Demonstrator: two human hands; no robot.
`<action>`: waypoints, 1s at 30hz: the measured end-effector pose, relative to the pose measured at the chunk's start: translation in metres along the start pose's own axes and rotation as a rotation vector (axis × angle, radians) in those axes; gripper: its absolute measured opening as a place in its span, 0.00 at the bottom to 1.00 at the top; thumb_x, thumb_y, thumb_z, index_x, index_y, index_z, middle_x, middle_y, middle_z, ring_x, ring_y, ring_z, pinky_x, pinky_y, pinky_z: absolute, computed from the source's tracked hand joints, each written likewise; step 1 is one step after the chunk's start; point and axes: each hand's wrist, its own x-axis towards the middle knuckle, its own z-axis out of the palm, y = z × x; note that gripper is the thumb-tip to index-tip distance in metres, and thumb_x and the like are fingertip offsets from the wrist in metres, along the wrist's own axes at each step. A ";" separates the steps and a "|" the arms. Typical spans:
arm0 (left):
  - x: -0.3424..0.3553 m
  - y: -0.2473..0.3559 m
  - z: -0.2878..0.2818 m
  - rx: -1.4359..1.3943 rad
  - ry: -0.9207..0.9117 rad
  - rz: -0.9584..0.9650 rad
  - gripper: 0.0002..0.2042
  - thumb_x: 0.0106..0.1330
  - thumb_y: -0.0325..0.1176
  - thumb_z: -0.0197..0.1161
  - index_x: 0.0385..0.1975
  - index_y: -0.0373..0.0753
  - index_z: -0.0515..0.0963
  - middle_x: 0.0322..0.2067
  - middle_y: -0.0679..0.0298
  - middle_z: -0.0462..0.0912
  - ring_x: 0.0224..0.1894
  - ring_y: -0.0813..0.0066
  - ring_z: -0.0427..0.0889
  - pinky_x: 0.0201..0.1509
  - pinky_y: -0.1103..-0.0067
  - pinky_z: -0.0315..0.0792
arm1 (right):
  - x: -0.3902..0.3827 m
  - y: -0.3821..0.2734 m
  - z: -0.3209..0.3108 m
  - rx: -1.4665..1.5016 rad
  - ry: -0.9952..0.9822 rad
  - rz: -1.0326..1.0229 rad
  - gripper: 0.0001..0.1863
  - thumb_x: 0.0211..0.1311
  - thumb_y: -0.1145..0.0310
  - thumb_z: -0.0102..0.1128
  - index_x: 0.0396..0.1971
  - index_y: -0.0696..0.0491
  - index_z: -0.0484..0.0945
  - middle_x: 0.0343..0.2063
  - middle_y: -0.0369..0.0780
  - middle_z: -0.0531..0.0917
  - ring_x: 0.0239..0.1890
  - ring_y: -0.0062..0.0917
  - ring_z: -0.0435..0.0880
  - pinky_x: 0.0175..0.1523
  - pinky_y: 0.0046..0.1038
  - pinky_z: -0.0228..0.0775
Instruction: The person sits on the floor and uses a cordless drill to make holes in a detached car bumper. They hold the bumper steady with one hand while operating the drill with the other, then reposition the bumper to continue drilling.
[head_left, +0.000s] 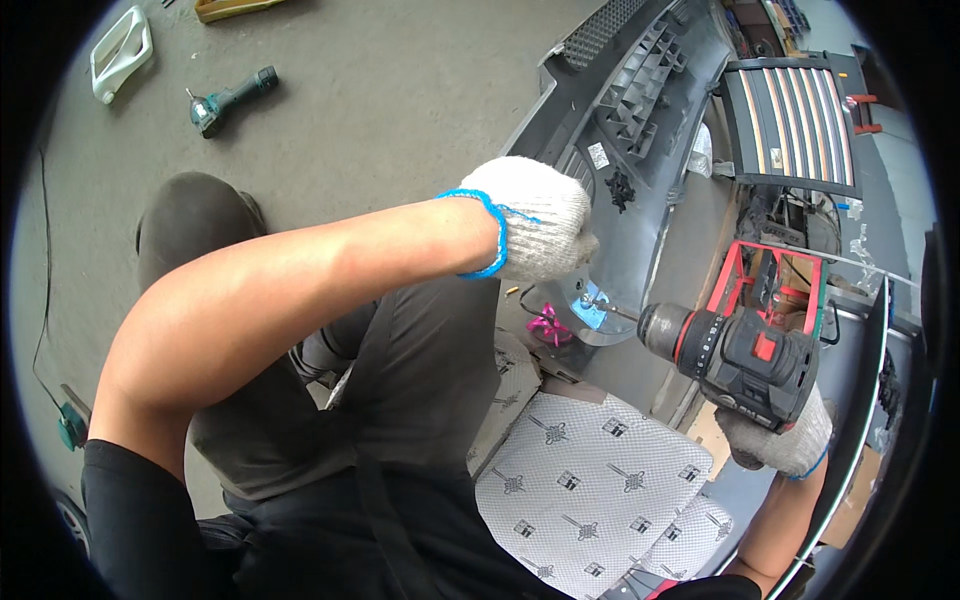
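Observation:
My left hand [535, 218], in a white knit glove with a blue cuff, is closed and pressed against the inner side of a dark grey car bumper [640, 110]. My right hand [780, 440], also gloved, grips a black and red cordless drill [745, 355]. The drill's bit points left at a screw [592, 300] in a shiny metal patch on the bumper, just below my left hand. What the left fingers hold is hidden.
A teal cordless driver [228, 100] and a white plastic part [120, 52] lie on the concrete floor at upper left. A silver patterned mat [590, 480] lies under the bumper. A slatted grille [790, 125] and a red frame [770, 285] stand on the right.

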 end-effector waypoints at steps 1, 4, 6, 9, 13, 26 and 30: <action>0.000 0.000 0.000 -0.006 -0.002 -0.007 0.17 0.69 0.46 0.58 0.32 0.39 0.86 0.29 0.51 0.85 0.36 0.49 0.85 0.45 0.60 0.78 | -0.002 -0.002 0.001 -0.012 0.006 0.007 0.22 0.41 0.68 0.74 0.42 0.49 0.84 0.38 0.38 0.86 0.41 0.37 0.87 0.49 0.39 0.79; -0.001 0.004 -0.001 -0.014 -0.005 -0.014 0.17 0.70 0.45 0.57 0.31 0.38 0.85 0.29 0.51 0.85 0.37 0.49 0.85 0.45 0.60 0.78 | -0.004 -0.009 0.000 -0.039 0.000 0.029 0.23 0.40 0.68 0.74 0.43 0.49 0.84 0.40 0.38 0.86 0.43 0.39 0.86 0.50 0.39 0.79; 0.000 0.000 0.001 -0.016 0.008 -0.005 0.17 0.70 0.45 0.56 0.30 0.38 0.85 0.30 0.51 0.85 0.37 0.49 0.85 0.46 0.60 0.78 | -0.003 -0.009 -0.001 -0.077 -0.016 0.021 0.23 0.40 0.68 0.74 0.43 0.49 0.84 0.41 0.38 0.86 0.44 0.40 0.86 0.51 0.39 0.78; 0.001 -0.003 0.003 0.044 0.001 0.112 0.17 0.70 0.44 0.56 0.31 0.38 0.85 0.30 0.51 0.85 0.37 0.49 0.85 0.45 0.59 0.77 | -0.005 -0.005 0.000 -0.249 -0.059 -0.037 0.24 0.40 0.67 0.74 0.44 0.49 0.84 0.42 0.39 0.86 0.46 0.40 0.85 0.53 0.40 0.77; 0.000 -0.002 0.004 -0.004 0.005 0.048 0.16 0.70 0.43 0.56 0.33 0.38 0.85 0.31 0.51 0.85 0.37 0.48 0.85 0.45 0.58 0.77 | -0.004 -0.012 -0.002 -0.256 -0.045 -0.053 0.24 0.40 0.67 0.73 0.44 0.48 0.84 0.44 0.39 0.86 0.48 0.41 0.85 0.55 0.41 0.76; 0.002 -0.003 0.006 -0.005 0.017 0.049 0.15 0.69 0.42 0.57 0.33 0.37 0.85 0.31 0.50 0.85 0.38 0.48 0.85 0.45 0.58 0.77 | 0.004 -0.020 -0.006 -0.033 -0.051 0.093 0.23 0.41 0.68 0.73 0.44 0.49 0.84 0.40 0.38 0.86 0.43 0.39 0.86 0.51 0.39 0.78; 0.001 -0.002 0.006 -0.010 0.023 0.043 0.16 0.69 0.42 0.57 0.33 0.37 0.86 0.32 0.50 0.85 0.38 0.48 0.85 0.46 0.59 0.77 | 0.001 -0.007 -0.002 0.057 -0.010 0.044 0.23 0.41 0.70 0.73 0.43 0.50 0.85 0.39 0.39 0.87 0.41 0.36 0.87 0.50 0.37 0.79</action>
